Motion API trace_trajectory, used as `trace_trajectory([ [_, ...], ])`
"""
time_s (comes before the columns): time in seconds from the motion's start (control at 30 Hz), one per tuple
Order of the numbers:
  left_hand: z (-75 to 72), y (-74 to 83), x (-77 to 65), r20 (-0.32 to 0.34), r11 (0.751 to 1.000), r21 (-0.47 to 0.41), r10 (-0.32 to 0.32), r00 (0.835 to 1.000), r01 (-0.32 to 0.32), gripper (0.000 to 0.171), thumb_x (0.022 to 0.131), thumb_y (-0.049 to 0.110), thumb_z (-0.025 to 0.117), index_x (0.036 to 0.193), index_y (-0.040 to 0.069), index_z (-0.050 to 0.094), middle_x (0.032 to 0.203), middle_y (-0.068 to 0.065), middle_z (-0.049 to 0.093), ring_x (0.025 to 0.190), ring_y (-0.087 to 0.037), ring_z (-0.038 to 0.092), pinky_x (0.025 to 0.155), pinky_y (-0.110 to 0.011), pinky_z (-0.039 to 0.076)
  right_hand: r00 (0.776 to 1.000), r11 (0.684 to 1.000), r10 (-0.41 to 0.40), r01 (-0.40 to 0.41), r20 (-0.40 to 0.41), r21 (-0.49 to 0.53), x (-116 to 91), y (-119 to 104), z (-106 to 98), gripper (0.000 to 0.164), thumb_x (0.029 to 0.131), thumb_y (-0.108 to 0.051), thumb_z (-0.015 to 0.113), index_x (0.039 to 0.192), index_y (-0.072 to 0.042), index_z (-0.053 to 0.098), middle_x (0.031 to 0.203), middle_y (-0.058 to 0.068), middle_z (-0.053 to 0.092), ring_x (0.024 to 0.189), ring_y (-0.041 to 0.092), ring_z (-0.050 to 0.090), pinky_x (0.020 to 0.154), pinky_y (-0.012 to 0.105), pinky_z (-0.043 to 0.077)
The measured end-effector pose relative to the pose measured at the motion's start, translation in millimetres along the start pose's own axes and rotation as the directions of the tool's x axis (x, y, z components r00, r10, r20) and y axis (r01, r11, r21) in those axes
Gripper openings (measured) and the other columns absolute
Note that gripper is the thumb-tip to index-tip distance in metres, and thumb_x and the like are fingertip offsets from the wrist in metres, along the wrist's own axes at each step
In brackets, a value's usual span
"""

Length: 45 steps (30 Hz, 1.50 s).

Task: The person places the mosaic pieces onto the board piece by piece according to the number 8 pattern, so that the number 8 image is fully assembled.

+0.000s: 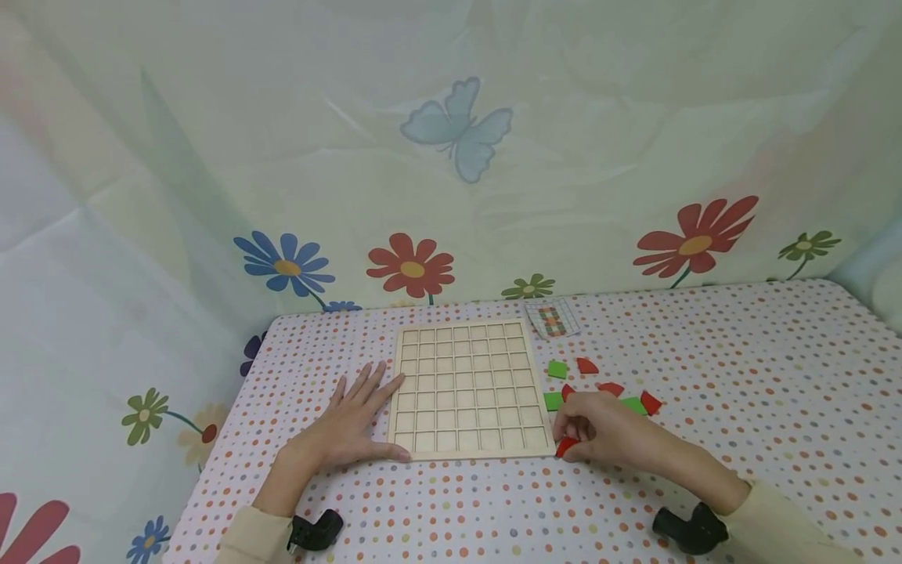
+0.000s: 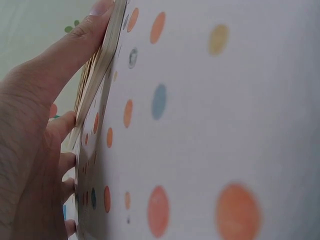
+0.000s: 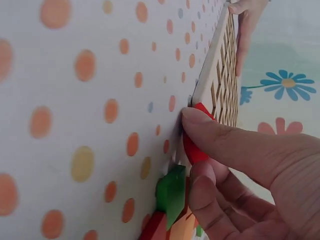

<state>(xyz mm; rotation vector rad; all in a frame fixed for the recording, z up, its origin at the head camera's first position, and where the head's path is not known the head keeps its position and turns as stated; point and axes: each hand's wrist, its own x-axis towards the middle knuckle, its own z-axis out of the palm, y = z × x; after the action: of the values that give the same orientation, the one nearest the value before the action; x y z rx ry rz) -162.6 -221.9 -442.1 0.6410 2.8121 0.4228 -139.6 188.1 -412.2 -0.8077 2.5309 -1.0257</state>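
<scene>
- Left of centre in the head view, the left hand (image 1: 345, 427) lies spread, fingers straight, touching the pale wooden square-grid board (image 1: 468, 392) at the frame's lower middle.
- The right hand (image 1: 599, 429), lower right, pinches a small flat red piece (image 1: 565, 446) beside the board's lower right corner.
- Green four-sided pieces (image 1: 557, 369) and red quarter-circle pieces (image 1: 586, 366) lie right of the board.

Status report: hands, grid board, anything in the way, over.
Left hand touching wooden grid board, left side. Right hand pinching red tile, board's near right corner. Possible clutter: green tiles, other red tiles beside board's right edge.
</scene>
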Motion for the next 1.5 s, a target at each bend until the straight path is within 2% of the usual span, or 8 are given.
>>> trace_trajectory([
  [0.13, -1.6, -0.3, -0.4, -0.001, 1.0, 0.003, 0.004, 1.0, -0.004, 0.117, 0.079, 0.076, 0.074, 0.169, 0.02, 0.023, 0.175, -0.015, 0.006, 0.161, -0.039, 0.001, 0.125, -0.068, 0.0, 1.0, 0.999, -0.023, 0.023, 0.004, -0.028, -4, 0, -1, 0.019, 0.082, -0.006, 0.089, 0.09, -0.016, 0.074, 0.077, -0.01, 0.056, 0.068, 0.003, 0.049, 0.057, 0.021, 0.045],
  [0.3, -3.3, 1.0, -1.1, 0.0, 1.0, 0.0, 0.011, 1.0, -0.011, 0.117, 0.08, 0.074, 0.075, 0.169, 0.018, 0.023, 0.175, -0.017, 0.007, 0.161, -0.04, 0.003, 0.125, -0.069, 0.002, 0.999, 0.996, -0.041, 0.043, 0.027, -0.084, -6, -4, -8, 0.016, 0.088, -0.006, 0.084, 0.1, -0.014, 0.08, 0.084, -0.011, 0.057, 0.068, 0.003, 0.046, 0.057, 0.021, 0.042],
  [0.5, -3.0, 2.3, -1.5, -0.003, 1.0, -0.012, 0.015, 1.0, -0.015, 0.118, 0.079, 0.075, 0.075, 0.168, 0.017, 0.023, 0.175, -0.018, 0.007, 0.161, -0.041, 0.003, 0.124, -0.069, 0.002, 0.994, 0.986, -0.108, 0.103, -0.026, -0.133, 5, -14, -19, 0.014, 0.087, -0.003, 0.084, 0.098, -0.01, 0.08, 0.084, -0.01, 0.058, 0.069, 0.002, 0.047, 0.058, 0.021, 0.045],
  [0.6, -2.1, 0.7, -1.7, -0.001, 1.0, -0.008, 0.011, 1.0, -0.011, 0.119, 0.079, 0.075, 0.075, 0.169, 0.017, 0.022, 0.175, -0.017, 0.007, 0.161, -0.041, 0.002, 0.124, -0.07, 0.002, 0.988, 0.986, -0.144, 0.139, -0.047, -0.087, 20, -21, -21, 0.011, 0.088, -0.001, 0.083, 0.093, -0.008, 0.076, 0.086, -0.009, 0.064, 0.07, 0.002, 0.053, 0.059, 0.022, 0.051],
  [0.83, -3.3, 1.5, -0.7, 0.012, 1.0, 0.0, 0.006, 1.0, -0.006, 0.116, 0.081, 0.074, 0.074, 0.169, 0.019, 0.022, 0.175, -0.016, 0.006, 0.161, -0.039, 0.001, 0.125, -0.068, 0.001, 0.986, 0.991, -0.137, 0.135, -0.092, -0.023, 64, -33, -20, 0.011, 0.09, 0.0, 0.08, 0.093, -0.009, 0.073, 0.086, -0.006, 0.069, 0.077, 0.007, 0.063, 0.07, 0.025, 0.057],
  [1.1, -2.7, 3.6, 0.6, 0.027, 1.0, -0.001, -0.008, 1.0, 0.008, 0.117, 0.08, 0.075, 0.074, 0.169, 0.02, 0.022, 0.175, -0.015, 0.006, 0.161, -0.038, 0.001, 0.126, -0.067, 0.001, 0.975, 0.989, -0.146, 0.149, -0.17, 0.005, 119, -29, -8, 0.008, 0.089, 0.0, 0.082, 0.094, -0.006, 0.079, 0.091, 0.0, 0.074, 0.08, 0.012, 0.068, 0.074, 0.027, 0.06],
  [1.33, -1.8, 2.4, 2.8, 0.019, 1.0, 0.005, -0.009, 1.0, 0.009, 0.116, 0.08, 0.075, 0.074, 0.169, 0.021, 0.022, 0.176, -0.015, 0.005, 0.161, -0.037, 0.0, 0.126, -0.067, 0.002, 0.956, 0.988, -0.114, 0.138, -0.271, 0.072, 159, -22, 6, 0.011, 0.092, 0.002, 0.078, 0.102, 0.001, 0.081, 0.098, 0.011, 0.075, 0.09, 0.026, 0.071, 0.08, 0.034, 0.062],
  [1.5, -0.9, -0.1, 2.9, 0.018, 1.0, 0.008, -0.011, 1.0, 0.011, 0.116, 0.08, 0.076, 0.073, 0.169, 0.021, 0.021, 0.176, -0.014, 0.005, 0.161, -0.037, 0.0, 0.126, -0.067, 0.002, 0.944, 0.987, -0.105, 0.137, -0.314, 0.082, 179, -22, 18, 0.013, 0.092, 0.004, 0.076, 0.105, 0.005, 0.08, 0.1, 0.015, 0.075, 0.087, 0.025, 0.071, 0.078, 0.036, 0.062],
])
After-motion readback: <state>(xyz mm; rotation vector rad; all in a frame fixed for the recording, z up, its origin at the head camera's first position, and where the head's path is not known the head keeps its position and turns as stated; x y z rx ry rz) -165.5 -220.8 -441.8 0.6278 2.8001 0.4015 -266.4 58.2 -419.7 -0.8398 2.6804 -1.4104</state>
